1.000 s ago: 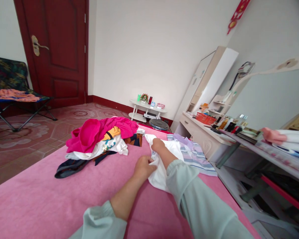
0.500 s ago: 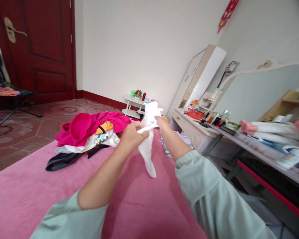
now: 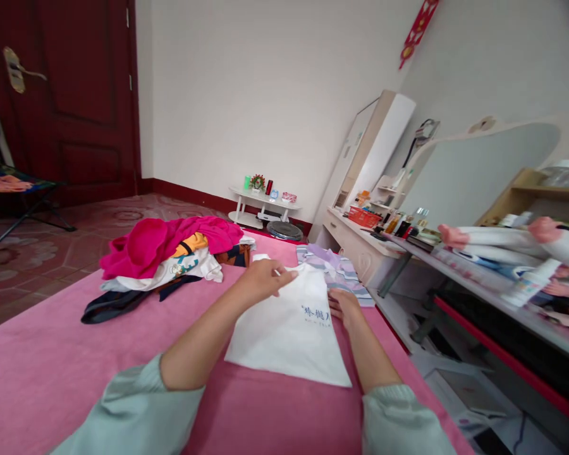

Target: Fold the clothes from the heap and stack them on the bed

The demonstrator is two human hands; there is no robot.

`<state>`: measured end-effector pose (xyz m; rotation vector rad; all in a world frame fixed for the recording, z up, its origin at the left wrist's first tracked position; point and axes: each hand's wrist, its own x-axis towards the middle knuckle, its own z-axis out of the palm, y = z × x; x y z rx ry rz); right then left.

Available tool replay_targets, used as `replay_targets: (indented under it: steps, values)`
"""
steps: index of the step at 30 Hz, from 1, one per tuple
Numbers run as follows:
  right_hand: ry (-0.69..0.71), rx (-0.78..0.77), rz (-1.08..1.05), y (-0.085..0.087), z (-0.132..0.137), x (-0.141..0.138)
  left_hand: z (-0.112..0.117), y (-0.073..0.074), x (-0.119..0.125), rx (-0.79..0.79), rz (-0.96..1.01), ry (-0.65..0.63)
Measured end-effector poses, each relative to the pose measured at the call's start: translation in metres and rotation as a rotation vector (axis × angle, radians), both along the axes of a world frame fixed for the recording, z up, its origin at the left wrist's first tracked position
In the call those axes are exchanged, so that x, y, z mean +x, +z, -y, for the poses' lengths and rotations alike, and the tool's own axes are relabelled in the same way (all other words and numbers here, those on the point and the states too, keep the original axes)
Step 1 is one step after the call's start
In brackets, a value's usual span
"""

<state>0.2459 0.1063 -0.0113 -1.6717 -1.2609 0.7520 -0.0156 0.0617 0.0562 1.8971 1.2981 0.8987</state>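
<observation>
A white T-shirt (image 3: 284,335) with small blue print lies spread flat on the pink bed cover (image 3: 52,373). My left hand (image 3: 264,279) pinches its far upper edge near the collar. My right hand (image 3: 344,305) rests on its right edge beside the print, fingers closed over the cloth. Both forearms wear pale green sleeves.
A heap of clothes (image 3: 171,253), magenta on top, lies at the far left of the bed. A striped garment (image 3: 336,268) sits beyond the shirt. A dressing table (image 3: 360,243) and a cluttered shelf (image 3: 502,284) stand to the right; a small white stand (image 3: 263,205) stands by the wall.
One second ago both hands gripped the bunched shirt on the bed. Half a second ago they held it up in the air. Now it lies spread flat with both hands on it.
</observation>
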Motion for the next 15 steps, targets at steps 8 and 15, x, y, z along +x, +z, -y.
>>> replay_targets:
  steps: [8,15]
  values:
    - [-0.023,-0.21,-0.047,-0.023,-0.001,0.025,-0.047,-0.06,-0.059,-0.173,-0.371,0.288]
    - [0.131,-0.281,0.165,-0.027,0.003,0.025,-0.046,-0.074,-0.048,-0.381,-0.327,0.141]
